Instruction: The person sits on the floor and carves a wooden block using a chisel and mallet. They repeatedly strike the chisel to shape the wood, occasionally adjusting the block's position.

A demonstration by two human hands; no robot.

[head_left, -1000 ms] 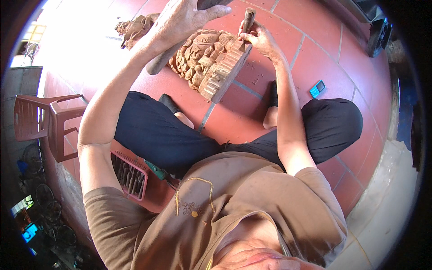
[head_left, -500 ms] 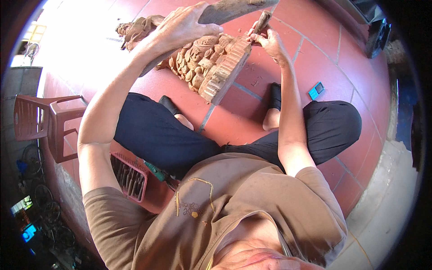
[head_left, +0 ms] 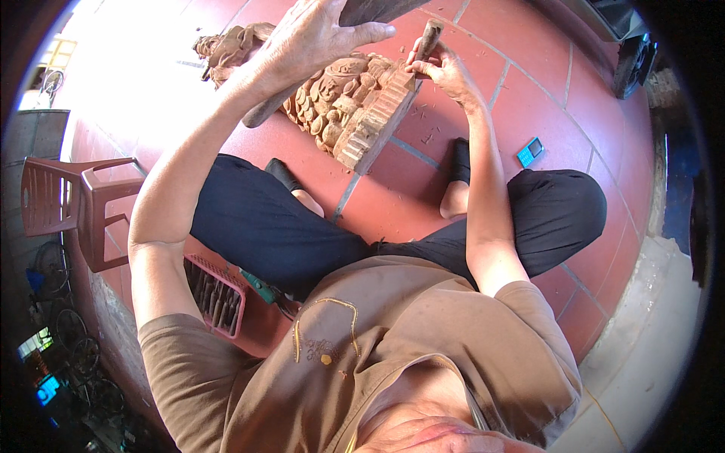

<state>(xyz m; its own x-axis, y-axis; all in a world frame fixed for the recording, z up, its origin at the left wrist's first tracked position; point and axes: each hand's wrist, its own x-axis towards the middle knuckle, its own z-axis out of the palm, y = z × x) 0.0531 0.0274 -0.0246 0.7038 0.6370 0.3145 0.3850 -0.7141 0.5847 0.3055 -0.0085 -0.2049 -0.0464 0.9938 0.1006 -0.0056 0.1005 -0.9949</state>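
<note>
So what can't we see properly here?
In the head view:
Club: one end cut off by the top edge, middle behind left hand.
Chisel: partly covered by right hand.
Carving: part behind left arm.
Basket: left side behind left arm.
Phone: screen too small to read.

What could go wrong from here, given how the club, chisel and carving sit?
1. Missed strike: the left hand has the dark club raised near the chisel; a glancing blow might catch the bare right hand just below its handle top.
2. Shift: the carving lies on the tiled floor with no clamp visible, so it may slide.
3. Chipping: a slip might break the ridged edge.
</note>
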